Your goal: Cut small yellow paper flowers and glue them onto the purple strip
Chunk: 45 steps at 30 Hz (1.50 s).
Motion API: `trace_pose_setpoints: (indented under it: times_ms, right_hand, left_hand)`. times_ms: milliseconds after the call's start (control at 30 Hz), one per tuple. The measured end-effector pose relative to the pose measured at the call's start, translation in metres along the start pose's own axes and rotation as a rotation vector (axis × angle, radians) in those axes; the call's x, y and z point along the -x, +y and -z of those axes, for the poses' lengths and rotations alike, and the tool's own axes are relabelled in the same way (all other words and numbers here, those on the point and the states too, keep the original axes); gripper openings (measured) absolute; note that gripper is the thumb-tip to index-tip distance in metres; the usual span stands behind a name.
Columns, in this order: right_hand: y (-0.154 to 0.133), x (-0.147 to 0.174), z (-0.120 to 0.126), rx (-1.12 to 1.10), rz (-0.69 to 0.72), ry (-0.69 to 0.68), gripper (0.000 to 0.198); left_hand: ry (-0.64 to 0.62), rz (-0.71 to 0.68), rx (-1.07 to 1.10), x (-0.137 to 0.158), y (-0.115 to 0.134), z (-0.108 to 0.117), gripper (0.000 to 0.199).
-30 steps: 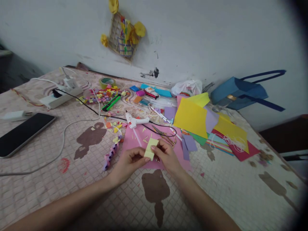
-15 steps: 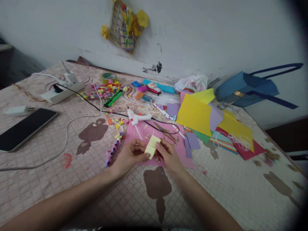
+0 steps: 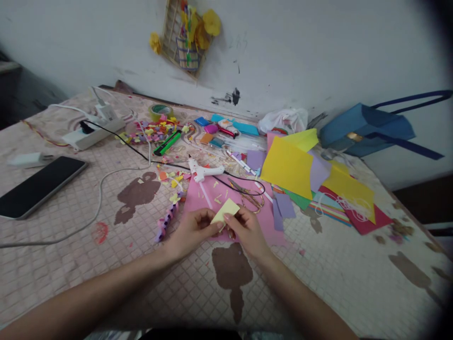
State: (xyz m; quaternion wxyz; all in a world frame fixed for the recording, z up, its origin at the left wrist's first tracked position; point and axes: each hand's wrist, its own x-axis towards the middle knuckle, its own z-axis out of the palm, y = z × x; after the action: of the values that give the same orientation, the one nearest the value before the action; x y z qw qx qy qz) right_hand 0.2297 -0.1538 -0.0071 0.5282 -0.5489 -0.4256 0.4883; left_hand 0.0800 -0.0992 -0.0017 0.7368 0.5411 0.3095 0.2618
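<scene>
Between both hands is a small pale yellow piece of paper (image 3: 227, 210), which looks folded. My left hand (image 3: 197, 231) pinches its lower left end between thumb and fingers. My right hand (image 3: 247, 230) grips its right side, the thumb lying on the near face; some fingertips are hidden behind it. Beneath the hands lies a pink sheet (image 3: 198, 198) with pale yellow scraps on it. A white glue gun (image 3: 205, 171) rests at its far edge, and scissors (image 3: 249, 196) with gold handles lie just beyond my right hand. Left of my left hand is a purple and pink decorated strip (image 3: 166, 223).
Coloured sheets (image 3: 288, 167) are piled on the right beside a blue bag (image 3: 368, 130). At the left are a phone (image 3: 40, 186) and a power strip (image 3: 94, 134) with trailing cables. Small paper flowers (image 3: 155, 130), a green cutter (image 3: 168, 142) and tape (image 3: 161, 112) lie further back.
The pale yellow paper has turned between my fingers, from a steep slant with a crease showing to a flatter tilt. Both hands keep hold of it. The view has shifted slightly.
</scene>
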Motion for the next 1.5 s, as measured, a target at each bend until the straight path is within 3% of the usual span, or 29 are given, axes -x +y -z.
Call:
trace_pose_setpoints:
  times_ms: [300, 800, 1333, 1500]
  right_hand:
    - [-0.0036, -0.0001, 0.002, -0.037, -0.033, -0.04, 0.019]
    - [-0.0045, -0.0007, 0.0024, 0.035, -0.051, -0.028, 0.019]
    - [-0.0049, -0.0009, -0.0006, -0.147, -0.129, 0.004, 0.025]
    - [-0.0071, -0.0011, 0.0017, -0.124, -0.082, -0.021, 0.027]
  left_hand:
    - [0.019, 0.096, -0.074, 0.0015, 0.0033, -0.0001, 0.026]
    - [0.01, 0.1, -0.064, 0.0021, 0.0038, 0.0001, 0.028]
    - [0.01, 0.138, -0.055, 0.0024, 0.0084, -0.0018, 0.027]
    - [0.005, 0.152, -0.051, 0.0027, 0.0075, -0.0013, 0.029]
